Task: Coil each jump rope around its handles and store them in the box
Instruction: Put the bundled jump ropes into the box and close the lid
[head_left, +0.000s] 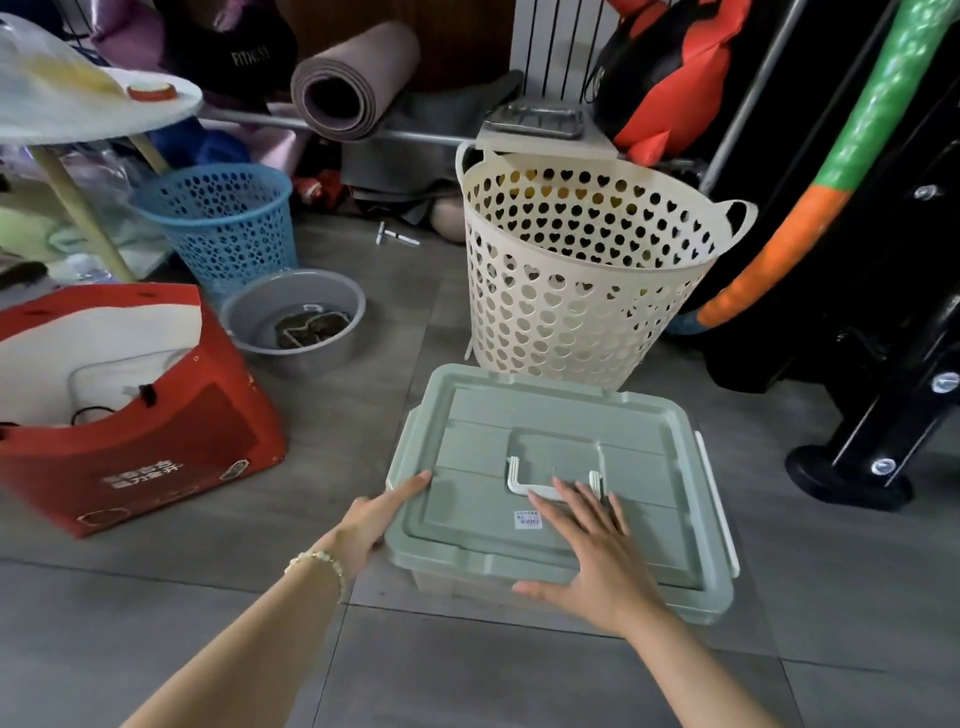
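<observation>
**A:** Where does the job stand?

**B:** The green storage box sits on the tiled floor with its lid on. No jump rope shows plainly anywhere. This is either the opening, before anything is coiled, or the closing press, and I cannot say which.

**A:** What is around the box?

**B:** The cream laundry basket stands just behind it. The red bag lies to its left, well apart. A black cord pokes from that bag and might be a rope, but it is too small to tell.

**A:** And the hands?

**B:** The right hand lies flat on the near part of the lid, fingers spread, and clasps nothing. Its fingertips reach the white carry handle. The left hand is at the box's near-left corner with one digit straight along the rim. Its other fingers drop down the side, hidden, so I cannot tell whether it grips.

**A:** How does the box lie?

**B:** Its lid faces up. Its long axis runs left to right, the right end turned slightly nearer the person, and the folded handle lies along that axis.

**A:** What does the next move call for?

**B:** If this is the opening, I judge the white side latch at the box's right end needs freeing. Then both hands lift the lid level.
</observation>
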